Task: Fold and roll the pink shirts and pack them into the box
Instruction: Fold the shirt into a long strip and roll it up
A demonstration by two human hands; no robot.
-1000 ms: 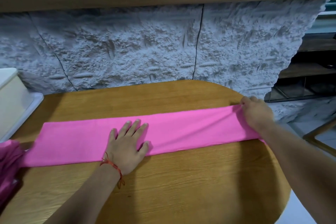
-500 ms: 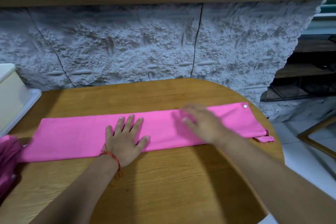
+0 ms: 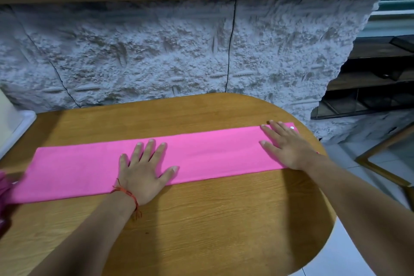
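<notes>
- Head view: a pink shirt (image 3: 201, 159), folded into one long, narrow band, lies flat across a wooden table (image 3: 201, 226). Its long axis runs left to right, and the right end sits slightly farther away than the left.
- The left hand (image 3: 145, 170) presses flat on the band a little left of its middle, fingers straight and spread and pointing away. A red thread bracelet (image 3: 127, 192) circles the wrist.
- The right hand (image 3: 289, 145) lies flat on the band's right end, fingers spread and pointing left. Nothing is pinched. A white snap button (image 3: 292, 127) shows just beyond its knuckles.
- The move to come looks like the roll. The right hand already covers one short end, so a roll from there would travel left along the band toward the left hand.
- That right end sits close to the table's rounded right edge, which leaves little margin on that side. Bare wood lies open on both the near and far sides of the band.
- The band's left end reaches a darker heap of pink fabric (image 3: 4, 188) at the picture's left edge, and the two appear to touch.
- A cream box (image 3: 7, 119) stands at the far left, apart from the band. Its inside is out of view.
- A rough grey stone wall (image 3: 156, 51) closes off the far side.
</notes>
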